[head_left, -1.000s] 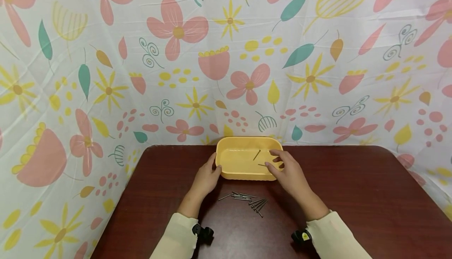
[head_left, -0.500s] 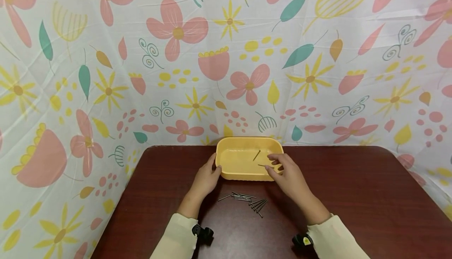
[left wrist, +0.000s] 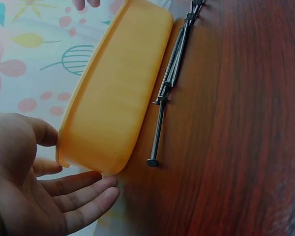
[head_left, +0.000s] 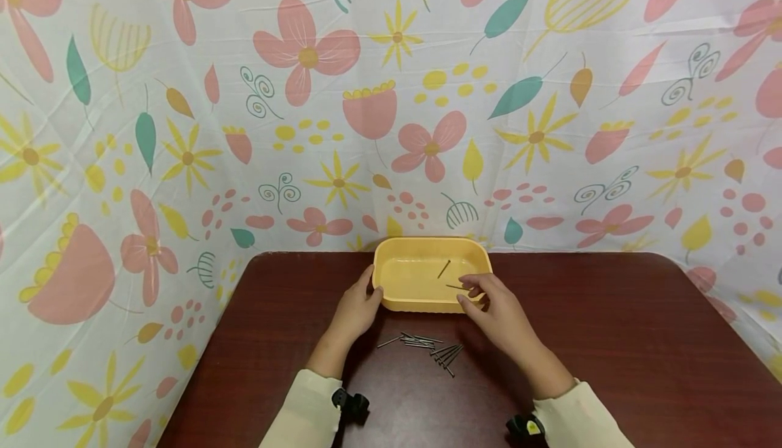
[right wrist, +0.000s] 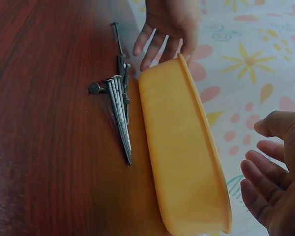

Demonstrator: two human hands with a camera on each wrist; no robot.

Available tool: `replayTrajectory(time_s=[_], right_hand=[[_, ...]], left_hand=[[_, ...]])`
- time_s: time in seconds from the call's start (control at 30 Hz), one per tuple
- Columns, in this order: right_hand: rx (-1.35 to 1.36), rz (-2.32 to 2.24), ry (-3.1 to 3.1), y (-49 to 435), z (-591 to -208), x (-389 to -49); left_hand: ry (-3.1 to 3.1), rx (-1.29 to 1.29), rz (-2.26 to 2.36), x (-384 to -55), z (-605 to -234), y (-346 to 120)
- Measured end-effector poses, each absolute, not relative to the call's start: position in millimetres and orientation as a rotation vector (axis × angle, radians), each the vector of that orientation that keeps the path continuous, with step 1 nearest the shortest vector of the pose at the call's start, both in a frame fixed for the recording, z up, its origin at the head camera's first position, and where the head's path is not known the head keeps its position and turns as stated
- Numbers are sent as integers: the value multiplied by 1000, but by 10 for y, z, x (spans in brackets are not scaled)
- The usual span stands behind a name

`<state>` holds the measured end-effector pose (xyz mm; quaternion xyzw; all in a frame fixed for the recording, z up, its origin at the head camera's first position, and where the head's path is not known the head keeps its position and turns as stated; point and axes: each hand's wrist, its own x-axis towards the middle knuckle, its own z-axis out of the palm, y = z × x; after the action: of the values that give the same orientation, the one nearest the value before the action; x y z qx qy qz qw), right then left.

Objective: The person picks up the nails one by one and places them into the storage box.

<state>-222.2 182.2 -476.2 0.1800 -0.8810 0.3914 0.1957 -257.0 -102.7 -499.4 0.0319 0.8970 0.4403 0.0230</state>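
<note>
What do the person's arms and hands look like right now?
The left hand and right hand are bare. Plain cream sleeves cover the forearms. A black device is worn at each wrist; the right device carries a small yellow mark.

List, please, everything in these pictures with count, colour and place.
Table: one, reddish brown, lower half of head view.
Cloth: count unclear, white with floral print, behind the table.
Tray: one, yellow, on the table.
Nails: two visible, dark, in the tray.
More nails: overlapping, count unclear, grey, before the tray.
Wrist devices: two, black, at the wrists.
Sleeves: two, cream, on the arms.
Left hand: one, bare, touching tray's left end.
Right hand: one, bare, at tray's right end.
</note>
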Motion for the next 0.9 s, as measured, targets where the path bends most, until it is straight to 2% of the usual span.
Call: replayTrajectory(time_s=[0.9], right_hand=[[672,1079,-2689,1759,-4937,-2042]], left_hand=[[2768,99,1383,-2561,-4992,-1025]])
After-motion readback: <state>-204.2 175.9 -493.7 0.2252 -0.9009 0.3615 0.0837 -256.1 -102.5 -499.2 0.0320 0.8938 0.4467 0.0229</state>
